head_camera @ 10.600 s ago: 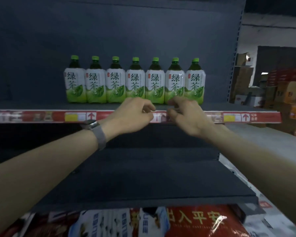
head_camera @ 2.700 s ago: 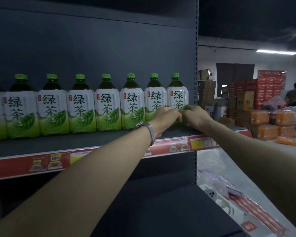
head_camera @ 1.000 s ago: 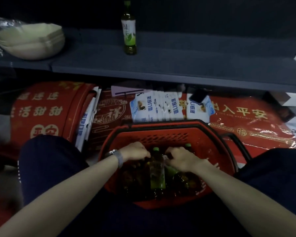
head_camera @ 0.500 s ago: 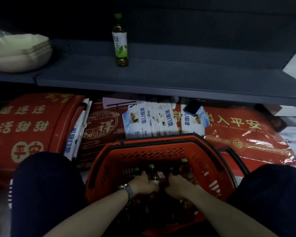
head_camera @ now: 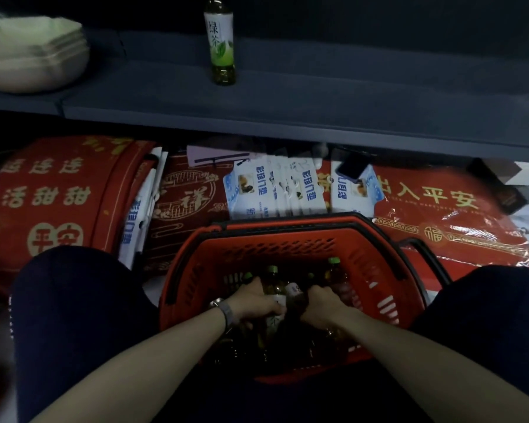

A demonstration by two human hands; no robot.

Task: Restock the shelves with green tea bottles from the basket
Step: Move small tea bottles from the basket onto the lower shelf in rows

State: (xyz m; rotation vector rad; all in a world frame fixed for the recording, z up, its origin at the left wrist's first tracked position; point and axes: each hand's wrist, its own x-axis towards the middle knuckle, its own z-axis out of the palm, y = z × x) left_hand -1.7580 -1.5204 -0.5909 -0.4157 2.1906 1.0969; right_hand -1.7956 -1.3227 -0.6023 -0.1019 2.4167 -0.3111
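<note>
While bent over the red basket (head_camera: 287, 248) at 6 o'clock, holds both hands down inside it. Grips green tea bottles (head_camera: 273, 283) with curled fingers of left hand (head_camera: 254, 302) and right hand (head_camera: 324, 306), knuckles close together. Keeps them upright, long way up, green caps on top. Faces one lone bottle (head_camera: 222, 47), upright, cap up, on the dark shelf (head_camera: 333, 96) at 12 o'clock.

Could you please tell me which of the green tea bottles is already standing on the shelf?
The lone upright bottle on the grey shelf; all the others sit down in the red basket.
</note>
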